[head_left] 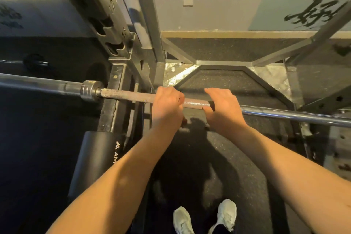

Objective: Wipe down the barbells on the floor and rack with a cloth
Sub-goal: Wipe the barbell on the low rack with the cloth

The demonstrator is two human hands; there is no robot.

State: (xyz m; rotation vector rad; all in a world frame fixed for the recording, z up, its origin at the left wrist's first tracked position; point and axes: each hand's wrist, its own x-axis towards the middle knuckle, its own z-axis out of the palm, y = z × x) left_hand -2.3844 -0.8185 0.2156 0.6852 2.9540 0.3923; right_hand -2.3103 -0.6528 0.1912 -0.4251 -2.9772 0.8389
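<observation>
Rubber gym floor below a steel rack: left hand and right hand grip the barbell, fingers curled over its shaft.

white sneakers stand near a black pad.

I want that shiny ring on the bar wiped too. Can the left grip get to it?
Probably yes: the left grip holds the barbell, and only bare bar lies between it and the ring.

Barbell across rack; L hand beside R hand on it
</observation>
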